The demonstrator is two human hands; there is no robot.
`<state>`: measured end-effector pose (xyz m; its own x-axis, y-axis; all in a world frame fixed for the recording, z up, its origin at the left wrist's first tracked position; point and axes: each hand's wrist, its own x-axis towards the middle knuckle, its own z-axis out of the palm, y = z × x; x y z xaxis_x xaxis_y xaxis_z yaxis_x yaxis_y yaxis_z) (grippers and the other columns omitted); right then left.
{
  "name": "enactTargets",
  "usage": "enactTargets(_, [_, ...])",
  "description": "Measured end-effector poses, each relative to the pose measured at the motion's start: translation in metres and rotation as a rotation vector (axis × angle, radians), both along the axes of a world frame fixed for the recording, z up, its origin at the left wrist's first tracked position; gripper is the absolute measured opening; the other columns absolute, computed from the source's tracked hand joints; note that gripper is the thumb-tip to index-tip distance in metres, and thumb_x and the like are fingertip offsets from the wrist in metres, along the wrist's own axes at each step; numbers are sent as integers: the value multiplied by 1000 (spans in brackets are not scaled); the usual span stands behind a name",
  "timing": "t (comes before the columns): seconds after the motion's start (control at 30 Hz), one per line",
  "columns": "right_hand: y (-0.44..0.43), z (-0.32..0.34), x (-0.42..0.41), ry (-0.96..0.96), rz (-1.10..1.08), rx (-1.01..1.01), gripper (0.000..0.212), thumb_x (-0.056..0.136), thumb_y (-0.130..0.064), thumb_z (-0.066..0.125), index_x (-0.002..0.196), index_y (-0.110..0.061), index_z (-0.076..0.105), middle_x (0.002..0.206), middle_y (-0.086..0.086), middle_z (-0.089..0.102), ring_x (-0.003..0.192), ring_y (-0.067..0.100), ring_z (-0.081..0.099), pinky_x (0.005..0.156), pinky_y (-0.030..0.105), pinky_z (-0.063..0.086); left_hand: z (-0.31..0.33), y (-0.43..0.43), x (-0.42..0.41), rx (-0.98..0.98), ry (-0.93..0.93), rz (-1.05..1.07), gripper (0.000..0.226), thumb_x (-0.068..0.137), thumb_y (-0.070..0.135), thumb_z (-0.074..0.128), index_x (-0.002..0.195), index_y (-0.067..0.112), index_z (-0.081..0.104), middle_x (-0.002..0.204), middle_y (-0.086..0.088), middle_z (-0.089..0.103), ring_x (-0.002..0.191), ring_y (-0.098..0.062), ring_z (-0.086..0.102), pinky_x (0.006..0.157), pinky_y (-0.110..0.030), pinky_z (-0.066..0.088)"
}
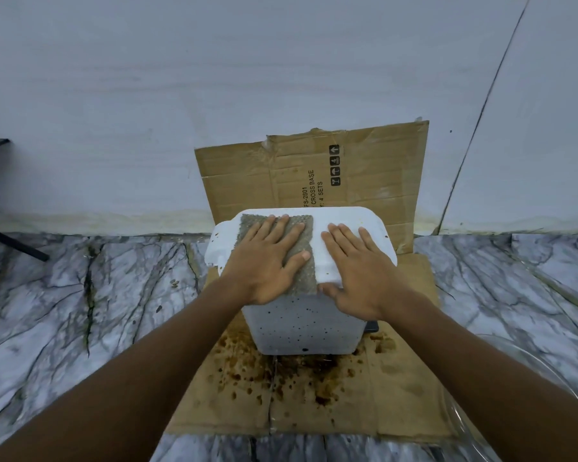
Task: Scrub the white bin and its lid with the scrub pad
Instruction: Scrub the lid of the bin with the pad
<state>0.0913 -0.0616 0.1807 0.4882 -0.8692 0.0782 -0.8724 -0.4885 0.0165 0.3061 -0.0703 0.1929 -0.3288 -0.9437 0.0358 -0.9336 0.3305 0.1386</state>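
Scrubbing the lid [347, 218], which sits closed on the white bin [301, 325]; bin body not done yet.

Left hand [267, 258] lies flat with fingers straight and spread, palm pressing the grey scrub pad [309, 278] onto the left half of the lid, no curl round it. Right hand [357, 271] is flat on the bare right half with fingers straight and thumb at the near edge; it looks to be bracing and holds nothing. Both forearms reach straight forward, wrists low. The bin stands upright on stained cardboard [314, 405] on the marble floor [80, 295], near the wall. Next, I'd say: work the pad across to the right half, so the bracing hand must shift. The bin's near wall is speckled dark and needs the pad after the lid.
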Motion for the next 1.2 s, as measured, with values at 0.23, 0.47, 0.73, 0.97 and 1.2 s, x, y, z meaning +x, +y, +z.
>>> enactTargets(0.23, [-3, 2, 9, -7, -5, 21, 94, 96, -63, 32, 155, -8, -16, 164, 8, -20, 151, 19, -22, 124, 39, -10, 2, -5, 46, 46, 49, 173, 67, 103, 63, 13, 162, 33, 5, 170, -2, -4, 156, -18, -10, 126, -39, -7])
enactTargets(0.47, [-16, -3, 15, -21, 26, 0, 103, 84, -78, 24, 158, -13, -6, 166, 4, -13, 152, 17, -18, 124, 44, -6, 3, -16, -8, 45, -22, 131, 66, 105, 56, 9, 162, 26, 0, 170, -5, -6, 156, -26, -11, 126, -47, -6])
enactTargets(0.73, [-15, -7, 14, -46, 34, -15, 99, 89, -77, 28, 159, -17, -6, 166, 1, -11, 153, 15, -14, 125, 40, -6, 1, -7, 36, -4, 52, 139, 68, 102, 66, 14, 162, 34, 9, 170, 0, 1, 157, -18, -5, 126, -39, -5])
enactTargets(0.97, [-17, -7, 14, -33, 26, -8, 101, 83, -80, 19, 159, -17, -4, 167, 1, -8, 153, 15, -12, 125, 41, -4, 2, -25, -4, 35, -29, 215, 67, 104, 56, 11, 162, 25, 1, 170, -7, -4, 156, -30, -10, 126, -49, -6])
enactTargets(1.2, [-12, -9, 14, -43, 31, -26, 102, 81, -80, 14, 159, -16, -3, 167, 2, -8, 153, 16, -12, 125, 41, -4, -7, 3, 37, -78, 52, -71, 68, 100, 64, 12, 161, 35, 12, 170, 4, 7, 156, -14, -1, 126, -34, -6])
